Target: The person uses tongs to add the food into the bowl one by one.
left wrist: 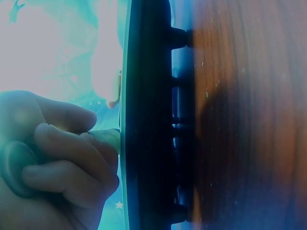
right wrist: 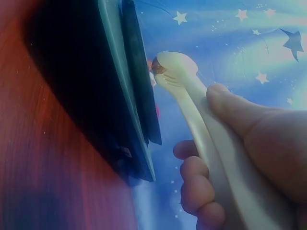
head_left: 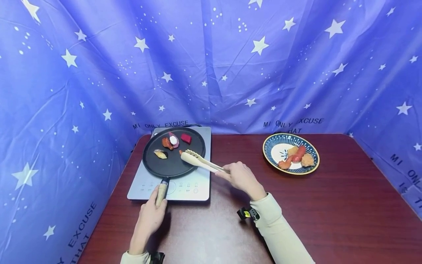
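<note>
My left hand (head_left: 152, 214) grips the beige handle (head_left: 161, 194) of a round black frying pan (head_left: 171, 165); its curled fingers (left wrist: 72, 158) also show in the left wrist view. With my right hand (head_left: 242, 178) I hold cream-coloured tongs (head_left: 201, 161), fingers and thumb round their arms in the right wrist view. The tongs' tips are over the pan's right side, closed about a small reddish-brown food piece (right wrist: 157, 66), mostly hidden by them. In the pan lie a shell-like yellow and dark piece (head_left: 160, 154), a brown-red piece (head_left: 167, 143), a pink and white piece (head_left: 173, 140) and a red block (head_left: 186, 138).
Under the pan is a silver induction cooker (head_left: 138, 190) with touch controls along its front. A blue-and-white patterned plate (head_left: 273, 151) with several food pieces (head_left: 299, 154) stands at the right on the dark red wooden table (head_left: 346, 205). Blue star-printed curtains (head_left: 211, 73) surround the table's back and sides.
</note>
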The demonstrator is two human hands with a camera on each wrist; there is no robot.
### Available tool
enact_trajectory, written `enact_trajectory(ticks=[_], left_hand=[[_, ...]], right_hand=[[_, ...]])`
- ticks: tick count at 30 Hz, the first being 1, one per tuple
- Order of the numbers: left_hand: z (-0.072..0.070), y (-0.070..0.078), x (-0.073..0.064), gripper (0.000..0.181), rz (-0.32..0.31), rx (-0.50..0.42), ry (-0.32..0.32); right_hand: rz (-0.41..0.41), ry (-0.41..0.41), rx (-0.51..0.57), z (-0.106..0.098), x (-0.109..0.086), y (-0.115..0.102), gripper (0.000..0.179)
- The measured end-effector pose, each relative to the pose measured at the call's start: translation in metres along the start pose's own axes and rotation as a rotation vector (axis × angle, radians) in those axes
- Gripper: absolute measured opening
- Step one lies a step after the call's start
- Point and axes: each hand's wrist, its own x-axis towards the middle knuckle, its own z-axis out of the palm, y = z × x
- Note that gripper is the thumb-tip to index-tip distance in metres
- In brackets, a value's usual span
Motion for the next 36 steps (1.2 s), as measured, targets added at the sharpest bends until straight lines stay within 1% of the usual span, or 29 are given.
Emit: enact_trajectory(ticks=[4, 10, 18, 23, 26, 30, 36], left_hand=[[0.0, 0.0, 0.0, 0.058, 0.001, 0.004, -0.006], [0.0, 0.0, 0.002, 0.057, 0.004, 0.01, -0.001], [0.0, 0.002, 0.003, 0.058, -0.009, 0.002, -0.01], [0.001, 0.001, 0.002, 0.058, -0.014, -0.001, -0.008], [0.0, 0.001, 0.002, 0.058, -0.011, -0.001, -0.003], [0.001, 0.001, 0.002, 0.058, -0.01, -0.006, -0.005], [0.001, -0.001, 0.001, 0.058, -0.01, -0.003, 0.002]], right_hand=[[-0.012, -0.005, -0.016, 0.003, 0.002, -0.003, 0.035], [-0.054, -0.008, -0.035, 0.005, 0.006, -0.008, 0.04], [-0.098, -0.036, -0.06, 0.004, 0.012, -0.014, 0.034], [-0.11, -0.078, -0.058, 0.006, 0.015, -0.019, 0.031], [-0.115, -0.096, -0.063, 0.006, 0.017, -0.023, 0.036], [-0.126, -0.103, -0.095, 0.007, 0.021, -0.028, 0.042], [-0.166, -0.108, -0.138, 0.009, 0.026, -0.037, 0.044]])
